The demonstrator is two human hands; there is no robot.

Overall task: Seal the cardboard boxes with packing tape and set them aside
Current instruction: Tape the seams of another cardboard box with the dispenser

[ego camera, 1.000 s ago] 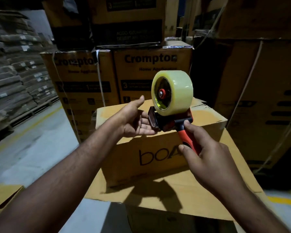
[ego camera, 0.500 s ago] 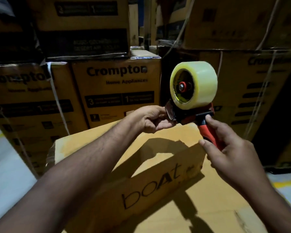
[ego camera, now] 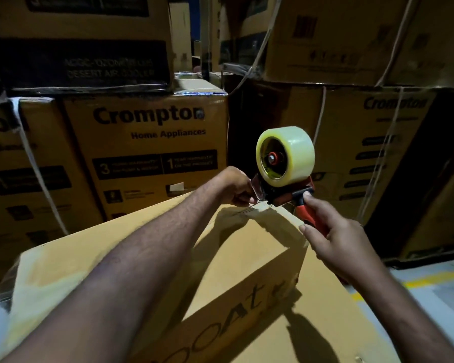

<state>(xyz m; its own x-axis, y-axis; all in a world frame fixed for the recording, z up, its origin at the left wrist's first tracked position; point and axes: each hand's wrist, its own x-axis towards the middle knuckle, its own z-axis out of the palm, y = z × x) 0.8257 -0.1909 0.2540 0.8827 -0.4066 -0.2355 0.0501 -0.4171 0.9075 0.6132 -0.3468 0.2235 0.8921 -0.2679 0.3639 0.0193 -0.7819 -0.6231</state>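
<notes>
Behind the far-left side of the boat box, a stacked carton is standing with a white strap running down its face. Directly behind the boat box, a carton printed "Crompton Home Appliances" is sitting under a darker carton marked as a desert air cooler.

The boat box itself is lying in the foreground, its top flaps closed and its printed side facing the camera. It is resting on a larger flat carton.

The left forearm is reaching across the top of the boat box. At the box's far right corner the left hand is working with its fingers curled in, and it is pinching the tape end at the mouth of the tape dispenser. The clear film is hard to make out in the dim light.

The dispenser is hovering just above that same far corner. Its roll of clear tape is riding upright over the red and black frame.

To the right of the corner, the right hand is gripping the dispenser's red handle. Its fingers are wrapping round the handle, and one fingertip is pressing the black part at the handle's top.

Behind and to the right of the boat box, more strapped Crompton cartons are standing in a stack. Beside the boat box's right side, a pale floor with a yellow line is showing.
</notes>
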